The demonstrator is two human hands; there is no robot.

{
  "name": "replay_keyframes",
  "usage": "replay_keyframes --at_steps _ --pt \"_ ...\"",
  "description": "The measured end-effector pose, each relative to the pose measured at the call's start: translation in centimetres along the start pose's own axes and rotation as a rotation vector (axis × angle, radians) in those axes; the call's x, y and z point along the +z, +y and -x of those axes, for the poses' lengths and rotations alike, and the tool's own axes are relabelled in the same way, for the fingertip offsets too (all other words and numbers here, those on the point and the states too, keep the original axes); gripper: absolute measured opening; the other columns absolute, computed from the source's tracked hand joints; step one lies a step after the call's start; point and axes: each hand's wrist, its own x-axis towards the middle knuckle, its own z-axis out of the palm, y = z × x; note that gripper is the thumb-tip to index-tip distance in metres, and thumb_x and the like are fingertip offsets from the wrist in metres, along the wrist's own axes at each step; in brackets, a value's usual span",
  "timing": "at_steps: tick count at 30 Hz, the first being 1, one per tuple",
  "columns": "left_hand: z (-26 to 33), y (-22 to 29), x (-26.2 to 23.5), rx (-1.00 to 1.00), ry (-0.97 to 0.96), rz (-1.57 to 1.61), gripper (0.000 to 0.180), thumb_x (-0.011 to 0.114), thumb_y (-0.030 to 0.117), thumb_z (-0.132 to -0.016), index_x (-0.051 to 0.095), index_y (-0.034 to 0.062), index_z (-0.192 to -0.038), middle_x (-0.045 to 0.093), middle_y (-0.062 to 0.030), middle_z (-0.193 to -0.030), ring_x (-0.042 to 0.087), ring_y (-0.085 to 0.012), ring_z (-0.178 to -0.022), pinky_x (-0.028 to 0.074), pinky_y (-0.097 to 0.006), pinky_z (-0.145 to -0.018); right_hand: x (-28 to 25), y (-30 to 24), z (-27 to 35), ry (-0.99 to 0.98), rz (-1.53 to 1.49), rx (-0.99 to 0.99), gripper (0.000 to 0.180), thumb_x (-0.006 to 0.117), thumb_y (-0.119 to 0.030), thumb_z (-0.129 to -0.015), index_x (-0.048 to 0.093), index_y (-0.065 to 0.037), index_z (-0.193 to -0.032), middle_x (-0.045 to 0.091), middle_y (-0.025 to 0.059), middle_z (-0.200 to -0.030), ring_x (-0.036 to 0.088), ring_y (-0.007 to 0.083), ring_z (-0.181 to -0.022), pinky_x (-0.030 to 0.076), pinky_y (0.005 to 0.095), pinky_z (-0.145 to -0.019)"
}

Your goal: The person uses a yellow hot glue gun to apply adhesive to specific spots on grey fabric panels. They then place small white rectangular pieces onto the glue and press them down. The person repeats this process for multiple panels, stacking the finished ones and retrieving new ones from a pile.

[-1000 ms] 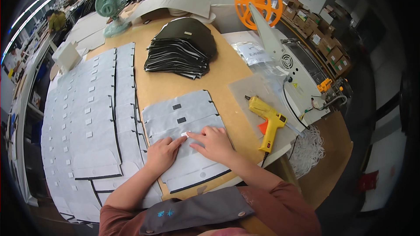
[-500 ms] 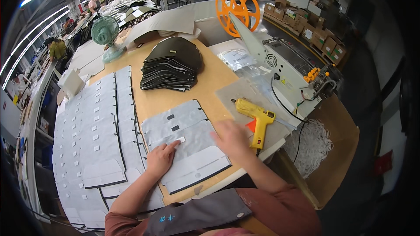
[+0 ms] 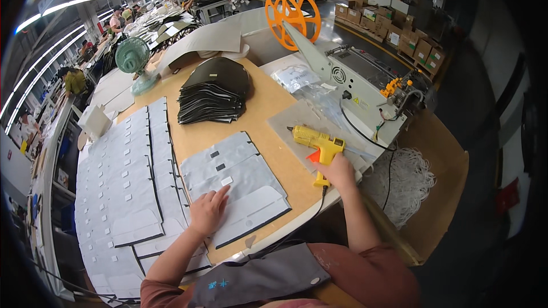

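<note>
My right hand is wrapped round the handle of a yellow hot glue gun, which has an orange trigger. The gun lies over a pale sheet at the right of the table, nozzle toward the left. On a light grey fabric panel with dark edging rests my left hand, open, its fingers stretched out and holding nothing. Just beyond those fingertips is a small white square patch on the panel. Two dark patches sit in line farther up it.
Overlapping grey panels with white squares cover the table's left side. Beyond stand a stack of dark pieces and a green fan. A machine with an orange reel is at right, above a box of white strands. The gun's cord hangs over the edge.
My right hand has moved from above the panel to the glue gun and taken hold of its handle. My left fingers have drawn back slightly from the white patch. The view has shifted a little.
</note>
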Motion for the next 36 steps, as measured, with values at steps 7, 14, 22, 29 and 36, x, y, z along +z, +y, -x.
replay_keyframes --at_steps 7,14,22,29,36 --pt "-0.2 6.9 -1.8 -0.23 -0.34 0.575 0.02 0.065 0.027 -0.093 0.072 0.0153 -0.108 0.072 -0.0074 -0.087 0.069 -0.0242 -0.072 0.054 -0.034 -0.064 0.0 -0.7 1.5 -0.216 -1.288 0.176 0.035 0.067 -0.01 -0.089 0.051 -0.002 -0.119 0.063 0.0096 -0.101 0.07 0.024 -0.07 0.058 0.034 -0.057" --pt "0.1 9.6 -2.7 -0.221 -0.769 0.907 0.033 0.062 0.035 -0.098 0.07 0.0115 -0.12 0.074 -0.0105 -0.1 0.071 -0.0184 -0.089 0.054 -0.03 -0.079 -5.6 -7.0 3.9 -0.168 -1.53 0.058 0.039 0.069 -0.015 -0.089 0.05 -0.007 -0.123 0.062 0.0078 -0.097 0.069 0.0215 -0.075 0.056 0.0319 -0.06" --pt "2.4 5.7 -6.2 -0.182 -0.852 1.096 0.024 0.071 0.024 -0.093 0.072 -0.0002 -0.096 0.066 -0.0092 -0.079 0.059 -0.0178 -0.074 0.047 -0.031 -0.069 -11.9 -12.5 -1.2 -0.013 -1.72 -0.172 0.036 0.069 -0.019 -0.091 0.052 -0.01 -0.121 0.062 0.0032 -0.095 0.063 0.0143 -0.073 0.053 0.0291 -0.06" --pt "3.6 -1.4 -12.8 -0.322 -0.729 1.252 0.023 0.072 0.023 -0.093 0.07 0.0001 -0.09 0.06 -0.0056 -0.071 0.053 -0.0129 -0.064 0.042 -0.029 -0.058 -13.7 -13.9 -4.6 -0.475 -1.742 -0.594 0.058 0.058 -0.033 -0.097 0.039 -0.006 -0.145 0.046 0.018 -0.146 0.058 0.0123 -0.07 0.051 0.0276 -0.059" --pt "2.4 -4.2 -8.6 -0.194 -0.964 1.221 0.023 0.07 0.024 -0.094 0.07 0.0019 -0.092 0.065 -0.0073 -0.075 0.06 -0.0203 -0.066 0.046 -0.031 -0.06 -6.2 -13.7 -4.5 -0.653 -1.267 -0.443 0.073 0.068 -0.026 -0.081 0.039 0.003 -0.142 0.056 0.0225 -0.133 0.064 0.0278 -0.106 0.052 0.0361 -0.09"
